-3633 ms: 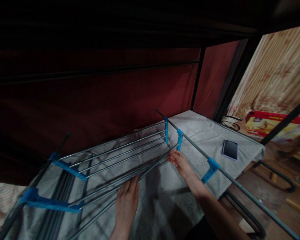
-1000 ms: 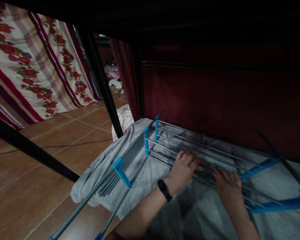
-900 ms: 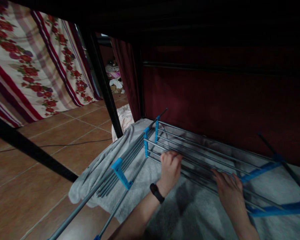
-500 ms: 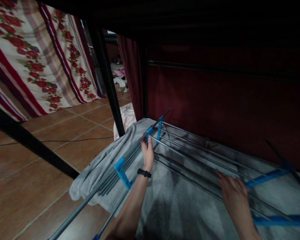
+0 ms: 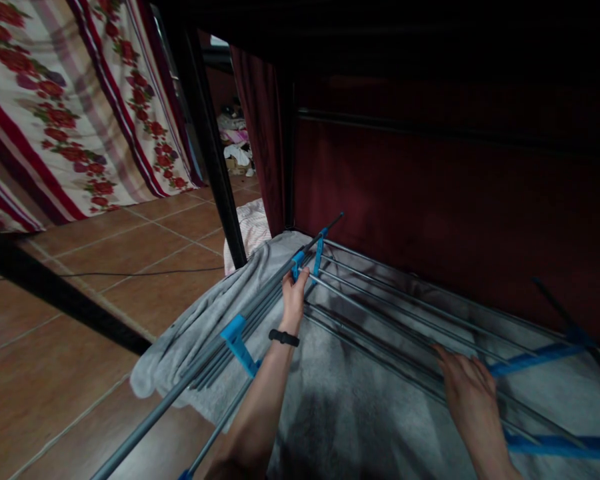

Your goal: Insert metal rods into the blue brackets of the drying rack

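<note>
A clothes drying rack of grey metal tubes (image 5: 370,308) with blue plastic joints lies on a grey blanket (image 5: 340,413). My left hand (image 5: 294,293), with a black band on its wrist, is closed at a small blue joint (image 5: 298,259), where a cross tube meets the long side bar; its thumb is on the tube end. My right hand (image 5: 467,393) curls over the parallel tubes at the right, its fingertips partly hidden behind them. A larger blue bracket (image 5: 237,337) sits nearer on the side bar. Blue end pieces (image 5: 565,445) cross the tubes at the right.
Dark metal posts (image 5: 213,147) and a low dark overhang (image 5: 405,40) frame the space. A maroon curtain (image 5: 430,200) hangs behind the rack. At the left are a tiled floor (image 5: 125,247), a thin cable (image 5: 145,274) and a flowered cloth (image 5: 65,120).
The view has shifted slightly. My left hand has moved a little down off the small blue joint, its thumb now at the cross tube's end. My right hand stays on the tubes.
</note>
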The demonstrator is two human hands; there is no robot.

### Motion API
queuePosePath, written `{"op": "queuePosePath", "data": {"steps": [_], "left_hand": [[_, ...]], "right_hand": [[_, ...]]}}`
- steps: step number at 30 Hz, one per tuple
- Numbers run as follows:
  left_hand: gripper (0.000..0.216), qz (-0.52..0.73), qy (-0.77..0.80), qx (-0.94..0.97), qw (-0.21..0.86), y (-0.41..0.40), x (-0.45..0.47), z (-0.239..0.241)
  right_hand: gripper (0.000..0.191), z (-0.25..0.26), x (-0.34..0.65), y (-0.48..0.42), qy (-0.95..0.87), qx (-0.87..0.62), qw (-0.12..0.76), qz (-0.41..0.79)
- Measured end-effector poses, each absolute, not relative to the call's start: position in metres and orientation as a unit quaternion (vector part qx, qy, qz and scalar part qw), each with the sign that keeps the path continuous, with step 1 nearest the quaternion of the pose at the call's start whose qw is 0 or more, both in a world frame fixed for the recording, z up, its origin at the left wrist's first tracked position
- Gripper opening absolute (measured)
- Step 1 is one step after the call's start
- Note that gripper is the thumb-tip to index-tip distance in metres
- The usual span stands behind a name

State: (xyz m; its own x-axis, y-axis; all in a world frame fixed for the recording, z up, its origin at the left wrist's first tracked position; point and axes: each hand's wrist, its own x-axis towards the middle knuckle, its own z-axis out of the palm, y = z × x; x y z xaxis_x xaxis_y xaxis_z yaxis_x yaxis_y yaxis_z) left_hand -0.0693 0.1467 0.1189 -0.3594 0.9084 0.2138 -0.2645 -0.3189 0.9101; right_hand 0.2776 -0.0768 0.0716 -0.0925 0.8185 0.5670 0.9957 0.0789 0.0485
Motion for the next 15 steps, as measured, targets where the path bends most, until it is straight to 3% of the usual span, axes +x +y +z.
{"op": "queuePosePath", "data": {"steps": [15], "left_hand": [[0.035,0.703,0.411,0.396,0.425,0.144,-0.077,0.108]], "right_hand": [[0.045,0.064,0.277,-0.079,-0.716,-0.638,0.189,-0.211]]}}
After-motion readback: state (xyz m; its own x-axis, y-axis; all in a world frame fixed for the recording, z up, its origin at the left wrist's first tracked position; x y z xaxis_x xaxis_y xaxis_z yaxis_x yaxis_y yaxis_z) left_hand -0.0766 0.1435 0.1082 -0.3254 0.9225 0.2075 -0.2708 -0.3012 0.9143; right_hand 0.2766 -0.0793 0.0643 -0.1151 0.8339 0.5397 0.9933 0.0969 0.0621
